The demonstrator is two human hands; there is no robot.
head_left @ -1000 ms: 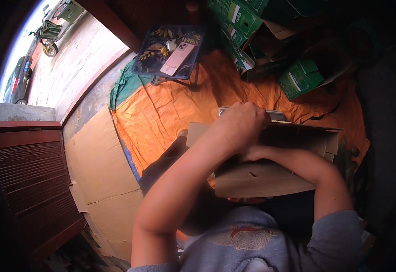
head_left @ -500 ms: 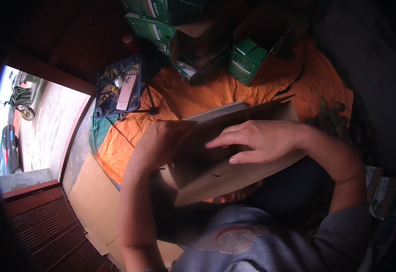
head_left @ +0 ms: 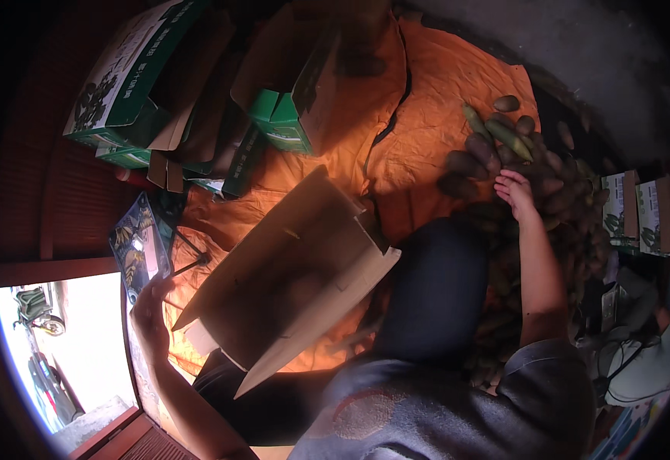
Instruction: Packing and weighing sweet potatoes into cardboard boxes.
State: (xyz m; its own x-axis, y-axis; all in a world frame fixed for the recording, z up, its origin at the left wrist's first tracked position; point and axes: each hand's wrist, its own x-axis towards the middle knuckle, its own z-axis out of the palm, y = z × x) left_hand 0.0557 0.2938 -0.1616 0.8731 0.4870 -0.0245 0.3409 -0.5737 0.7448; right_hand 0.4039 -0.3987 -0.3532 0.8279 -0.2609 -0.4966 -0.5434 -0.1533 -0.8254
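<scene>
Seen from above: an open brown cardboard box lies tilted on an orange cloth, near its lower left edge. The left hand rests at the box's lower left corner (grip unclear). The right hand, fingers curled, touches a heap of brownish tubers at the cloth's right edge

An orange cloth covers the floor. On it lies a big pile of brown roots, an open brown box – tipped on its side – and green boxes near the far edge.
</scene>
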